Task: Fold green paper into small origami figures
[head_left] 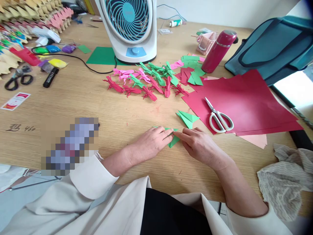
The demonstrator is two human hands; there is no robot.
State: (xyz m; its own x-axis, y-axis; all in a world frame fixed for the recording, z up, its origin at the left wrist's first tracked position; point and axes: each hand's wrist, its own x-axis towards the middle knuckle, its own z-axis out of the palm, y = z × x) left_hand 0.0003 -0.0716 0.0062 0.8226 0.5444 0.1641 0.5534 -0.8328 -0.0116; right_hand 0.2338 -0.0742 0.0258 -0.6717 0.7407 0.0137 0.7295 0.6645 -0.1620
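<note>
A small piece of green folded paper lies on the table between my hands, partly covered by fingers. My left hand holds its left side down, with the fingers close together and bent over it. From the right, my right hand presses the paper with its index finger stretched towards the left fingertips; the other fingers are curled, and the thumb is hidden. Just beyond my hands is another green folded paper, pointed in shape. White-handled scissors rest to the right on large red sheets.
Behind my hands lie several folded paper figures in red, pink and green. A white fan stands at the back. To the right are a magenta flask, a teal bag and a crumpled cloth. A marker lies left.
</note>
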